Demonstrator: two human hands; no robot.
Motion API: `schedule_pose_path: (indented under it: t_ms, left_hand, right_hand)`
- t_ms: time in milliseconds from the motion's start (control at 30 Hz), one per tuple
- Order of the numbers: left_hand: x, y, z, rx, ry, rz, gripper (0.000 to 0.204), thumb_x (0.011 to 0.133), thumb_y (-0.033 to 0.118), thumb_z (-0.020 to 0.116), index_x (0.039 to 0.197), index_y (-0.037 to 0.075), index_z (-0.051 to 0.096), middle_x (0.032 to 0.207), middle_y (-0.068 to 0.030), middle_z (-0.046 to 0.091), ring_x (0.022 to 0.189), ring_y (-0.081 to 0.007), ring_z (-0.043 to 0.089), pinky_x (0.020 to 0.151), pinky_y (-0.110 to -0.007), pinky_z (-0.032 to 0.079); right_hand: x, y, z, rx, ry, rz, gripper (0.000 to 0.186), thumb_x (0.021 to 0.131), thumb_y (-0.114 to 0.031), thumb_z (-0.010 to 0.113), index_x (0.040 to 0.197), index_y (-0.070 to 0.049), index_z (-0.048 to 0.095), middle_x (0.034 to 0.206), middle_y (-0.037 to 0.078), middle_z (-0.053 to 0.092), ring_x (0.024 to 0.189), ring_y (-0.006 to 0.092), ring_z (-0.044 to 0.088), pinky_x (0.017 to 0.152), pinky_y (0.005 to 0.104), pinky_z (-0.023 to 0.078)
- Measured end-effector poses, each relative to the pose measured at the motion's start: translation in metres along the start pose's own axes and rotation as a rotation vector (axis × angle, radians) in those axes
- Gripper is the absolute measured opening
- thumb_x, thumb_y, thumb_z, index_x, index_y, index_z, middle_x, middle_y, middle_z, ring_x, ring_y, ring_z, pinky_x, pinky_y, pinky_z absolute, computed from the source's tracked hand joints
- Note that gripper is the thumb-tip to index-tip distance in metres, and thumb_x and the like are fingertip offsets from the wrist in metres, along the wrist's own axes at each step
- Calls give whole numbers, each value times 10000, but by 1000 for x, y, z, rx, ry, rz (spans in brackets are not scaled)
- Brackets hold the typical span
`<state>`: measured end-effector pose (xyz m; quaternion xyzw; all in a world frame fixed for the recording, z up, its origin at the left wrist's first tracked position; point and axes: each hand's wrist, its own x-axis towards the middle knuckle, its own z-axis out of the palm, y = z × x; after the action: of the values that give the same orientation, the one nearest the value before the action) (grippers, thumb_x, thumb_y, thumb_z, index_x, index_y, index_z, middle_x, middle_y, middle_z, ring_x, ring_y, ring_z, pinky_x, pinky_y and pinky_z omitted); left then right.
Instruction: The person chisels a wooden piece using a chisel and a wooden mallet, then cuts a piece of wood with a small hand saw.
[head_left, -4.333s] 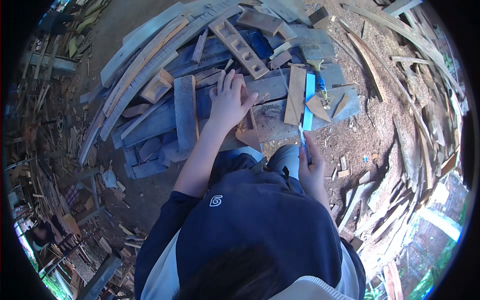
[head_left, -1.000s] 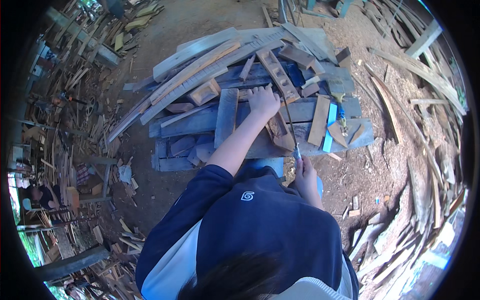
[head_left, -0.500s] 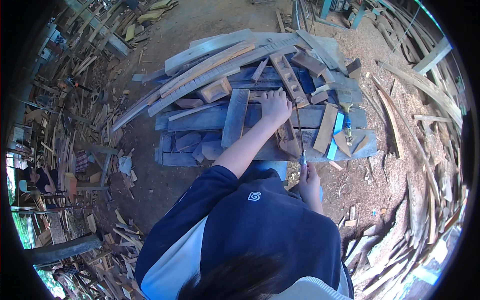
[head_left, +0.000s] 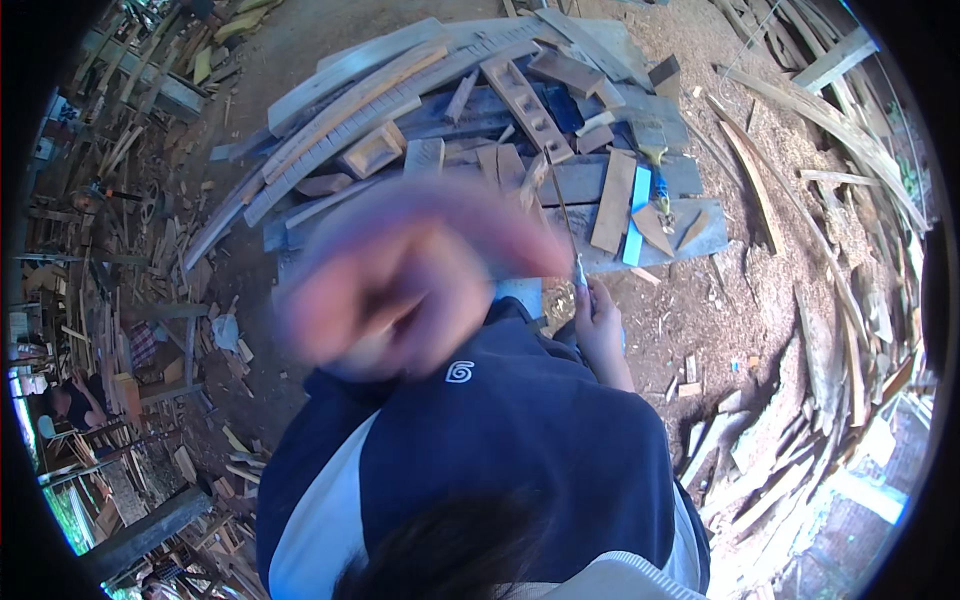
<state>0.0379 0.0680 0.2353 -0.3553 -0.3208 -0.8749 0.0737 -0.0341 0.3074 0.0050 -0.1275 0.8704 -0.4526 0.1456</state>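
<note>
My right hand (head_left: 604, 325), low at the bench's near edge, is closed round the light-blue handle of a thin, long file-like tool (head_left: 565, 215). Its narrow shaft points away from me over the bench; the exact kind is unclear. My left hand (head_left: 385, 285) is raised close to the camera, smeared by motion, and covers the left near part of the bench. I cannot make out its fingers or anything in them. Beyond the tool lies a wooden block with several square recesses (head_left: 525, 108). Part of another wooden piece (head_left: 535, 182) shows beside the shaft, the rest hidden.
Long curved boards (head_left: 350, 110) cross the far left of the plank bench (head_left: 690, 232). A flat wooden piece (head_left: 613, 200), a bright blue strip (head_left: 637, 215) and a brush (head_left: 654, 150) lie to the right. Timber offcuts (head_left: 830, 350) cover the ground, and a person (head_left: 80, 400) sits far left.
My left hand has left the wood on the bench and swung up toward the camera. My right hand still holds the tool. The whole view has shifted, with the bench now higher and further left.
</note>
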Motion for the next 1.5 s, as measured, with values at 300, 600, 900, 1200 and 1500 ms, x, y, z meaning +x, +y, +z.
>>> schedule_pose_path:
  t_ms: [300, 600, 900, 1200, 1500]
  left_hand:
    - [27, 48, 75, 64, -296, -278, 378, 1011, 318, 391, 974, 86, 686, 730, -178, 577, 550, -233, 553, 444, -283, 321]
    - [12, 16, 22, -334, -613, 23, 423, 1010, 395, 409, 983, 61, 667, 711, -99, 575, 530, -171, 518, 444, -278, 310]
    - [-55, -124, -130, 2199, 381, -444, 475, 854, 448, 703, 1017, 18, 582, 908, -106, 594, 899, -245, 633, 658, -343, 538]
    - [-73, -155, -169, 2030, 564, -685, 287, 874, 237, 664, 1045, 38, 548, 1039, -149, 581, 954, -326, 620, 737, -437, 561]
    - [-94, -111, -195, 1943, 518, -432, 174, 890, 106, 640, 1052, 44, 625, 1004, -134, 622, 977, -365, 592, 875, -448, 478]
  right_hand:
    - [-6, 16, 4, 26, -31, 48, 311, 1025, -258, 527, 1148, 13, 618, 735, 46, 609, 671, 111, 537, 616, 291, 447]
    - [-8, 23, -7, 32, 76, -8, 288, 1021, -231, 534, 1141, 13, 627, 714, 39, 597, 624, 99, 550, 574, 275, 446]
    - [-13, 37, 5, 95, 30, 1, 249, 1009, -216, 530, 1116, -7, 612, 720, 148, 643, 611, 210, 606, 570, 353, 449]
    - [-11, 46, -4, 53, 96, 28, 285, 1001, -279, 536, 1097, -29, 636, 736, 140, 663, 652, 247, 649, 592, 371, 478]
    - [-15, 31, -1, 86, 52, -27, 275, 1011, -237, 532, 1071, 14, 626, 667, 130, 622, 592, 209, 615, 539, 348, 447]
